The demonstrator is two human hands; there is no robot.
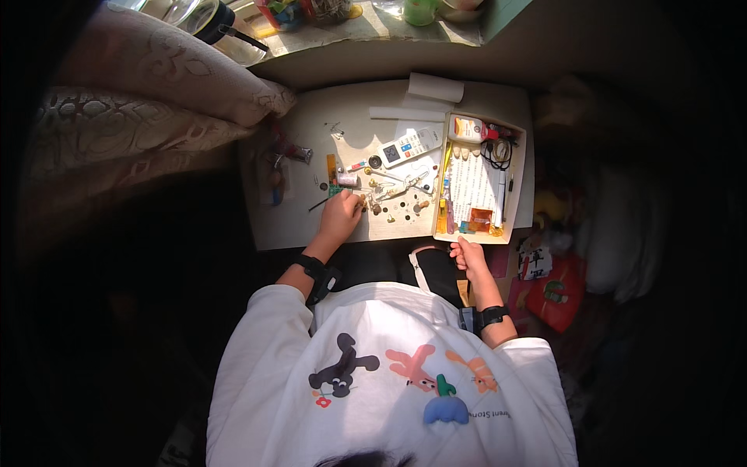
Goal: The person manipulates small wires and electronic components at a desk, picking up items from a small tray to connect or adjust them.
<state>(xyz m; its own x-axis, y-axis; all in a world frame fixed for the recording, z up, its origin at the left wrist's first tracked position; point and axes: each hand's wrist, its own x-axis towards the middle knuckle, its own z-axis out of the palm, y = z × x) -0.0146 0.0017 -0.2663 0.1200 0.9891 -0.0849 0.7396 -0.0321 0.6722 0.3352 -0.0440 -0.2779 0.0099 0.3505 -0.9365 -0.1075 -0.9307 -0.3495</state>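
My left hand [340, 215] rests at the near left of the table, its fingers curled together beside scattered buttons and beads [391, 208]. Whatever they may hold is hidden or too small to name. A white spool [348, 180] and an orange strip [331, 166] lie just beyond. My right hand [469, 255] is closed at the near edge of an open shallow box [509, 226]; what is in its fingers, if anything, does not show. Inside the box are a coiled black cable [496, 154], a white pack [467, 129], pens and small coloured pieces.
A white remote control [411, 148] lies left of the box on the table [303, 109]. Behind it are a paper roll [436, 88] and silvery wrappers [298, 153] further left. A patterned curtain [179, 86] hangs at the left; jars and a green cup [421, 11] stand on the sill.
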